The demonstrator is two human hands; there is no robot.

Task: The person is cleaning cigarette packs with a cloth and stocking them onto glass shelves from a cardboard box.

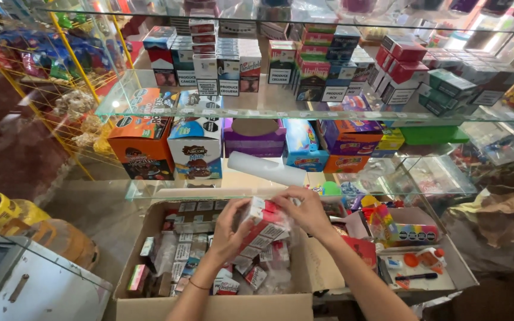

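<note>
Both hands grasp a film-wrapped bundle of small red-and-white packs [263, 229] at lower centre of the frame: the left hand [228, 229] cups its near side, and the right hand [304, 209] pinches its top edge. The bundle sits just above an open brown cardboard box [150, 238], whose matte flaps frame more flat rectangular packs lying loose in crinkled clear plastic. Above, a glass shelf [114, 104] with a greenish edge carries upright rows of boxy packs. Below it stand glossy card cartons, an orange carton [141, 145] at left and a purple carton [254, 139] at centre. A white plastic roll [266, 168] lies before them. A yellow wire rack [60, 89] fills the upper left.
</note>
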